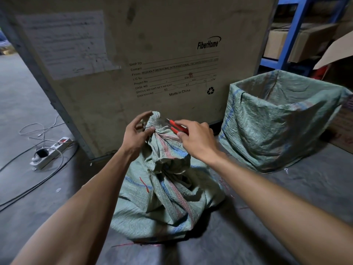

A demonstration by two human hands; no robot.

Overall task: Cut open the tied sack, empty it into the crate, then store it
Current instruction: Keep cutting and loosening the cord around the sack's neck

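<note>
A green woven sack (164, 197) with red and blue stripes stands on the floor in front of me, its neck bunched and tied at the top. My left hand (136, 133) grips the tied neck just below the tuft. My right hand (196, 139) holds red-handled cutters (176, 127), whose tips point at the knot. To the right stands a crate lined with a similar green sack (277, 123), its mouth open.
A large plywood shipping case (133, 64) rises right behind the sack. A white power strip (51, 152) and cables lie on the concrete floor at left. Blue shelving (286, 44) with cardboard boxes stands at back right.
</note>
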